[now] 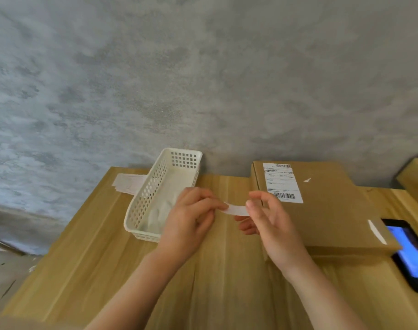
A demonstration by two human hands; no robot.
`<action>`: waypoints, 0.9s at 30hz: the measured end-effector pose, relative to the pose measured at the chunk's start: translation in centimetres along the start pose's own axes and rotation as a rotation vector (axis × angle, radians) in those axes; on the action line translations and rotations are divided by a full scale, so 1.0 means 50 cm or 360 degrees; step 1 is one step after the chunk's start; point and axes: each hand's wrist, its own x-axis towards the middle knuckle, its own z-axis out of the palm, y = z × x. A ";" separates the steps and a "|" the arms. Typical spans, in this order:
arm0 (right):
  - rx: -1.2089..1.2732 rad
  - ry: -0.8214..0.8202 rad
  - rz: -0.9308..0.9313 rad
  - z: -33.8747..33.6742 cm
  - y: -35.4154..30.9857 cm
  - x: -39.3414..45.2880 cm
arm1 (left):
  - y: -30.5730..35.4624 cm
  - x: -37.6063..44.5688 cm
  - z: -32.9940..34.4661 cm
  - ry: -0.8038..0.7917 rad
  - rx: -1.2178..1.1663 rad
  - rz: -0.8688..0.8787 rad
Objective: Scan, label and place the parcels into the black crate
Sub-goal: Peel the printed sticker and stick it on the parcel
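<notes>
Head view: both hands, left hand [191, 217] and right hand [269, 220], pinch the small label [236, 209] with their fingers above the counter [222, 270]; best kept taut and flat before pressing onto the parcel [322, 210] at right.

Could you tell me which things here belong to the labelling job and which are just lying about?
In the job: white label strip, pinched between left hand and right hand; cardboard parcel; phone.
Lying about: white basket; paper slips.
</notes>
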 end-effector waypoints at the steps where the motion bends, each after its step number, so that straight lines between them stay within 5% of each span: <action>1: 0.0013 0.0024 -0.0013 -0.016 0.000 -0.003 | 0.014 -0.003 0.016 -0.0013 -0.0018 0.0023; 5: -0.0162 0.0098 -0.0098 -0.084 0.007 -0.016 | 0.065 -0.010 0.064 -0.0017 -0.0191 -0.0063; 11: -0.0419 0.0175 -0.0250 -0.181 0.017 -0.034 | 0.144 -0.009 0.114 0.0098 -0.0840 -0.0888; 14: -0.0443 0.0178 -0.0287 -0.213 0.020 -0.042 | 0.173 -0.006 0.128 0.0077 -0.0970 -0.1086; 27: -0.0346 0.0259 -0.0324 -0.276 0.020 -0.048 | 0.212 -0.002 0.158 -0.0182 -0.1174 -0.1244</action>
